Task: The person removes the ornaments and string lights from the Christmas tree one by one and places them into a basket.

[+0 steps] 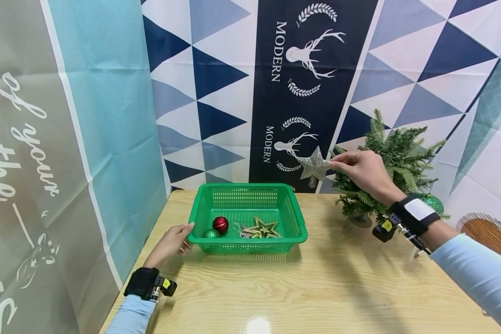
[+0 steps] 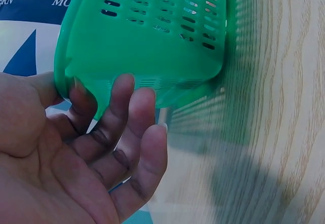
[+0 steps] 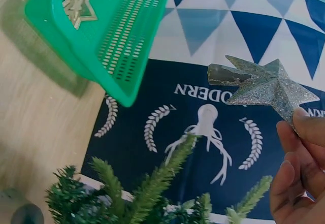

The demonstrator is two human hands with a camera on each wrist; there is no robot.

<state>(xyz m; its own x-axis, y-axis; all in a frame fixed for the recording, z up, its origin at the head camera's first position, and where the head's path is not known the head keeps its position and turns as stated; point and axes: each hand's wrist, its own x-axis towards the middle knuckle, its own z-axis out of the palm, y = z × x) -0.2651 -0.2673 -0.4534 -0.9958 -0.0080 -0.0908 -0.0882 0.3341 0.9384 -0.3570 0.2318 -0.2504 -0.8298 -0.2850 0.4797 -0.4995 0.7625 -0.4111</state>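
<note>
Geometric blue-and-white cloth and a black "MODERN" deer-head panel [image 1: 271, 139] back a wood-grain table [image 1: 250, 292], where a person in light blue sleeves handles Christmas ornaments. The right hand [image 1: 365, 174] pinches a silver glitter star topper [image 1: 315, 163] by one point, holding it in the air between a green plastic basket [image 1: 250, 241] and a small artificial Christmas tree [image 1: 401, 160]. The left hand [image 1: 171, 245] grips the basket's rim at its near left corner, thumb and forefinger on the edge.

Decorating appears to be at an early stage. One glittery green ball [image 1: 433, 202] is already among the tree's lower right branches; the topper is not yet on, its socket pointing down and nothing beneath it. Left inside the basket are a shiny red ball [image 1: 220, 224], a second green ball [image 1: 210, 234] and a gold star [image 1: 264, 228], with a paler piece partly hidden beside it. Whether other ornaments hang on the far side of the tree cannot be told.

Black wrist cameras are strapped to both arms. The tree stands toward the table's right side, its trunk base partly shaded by branches. Little blocks the star's path, though the right hand and forearm cover part of the foliage.
</note>
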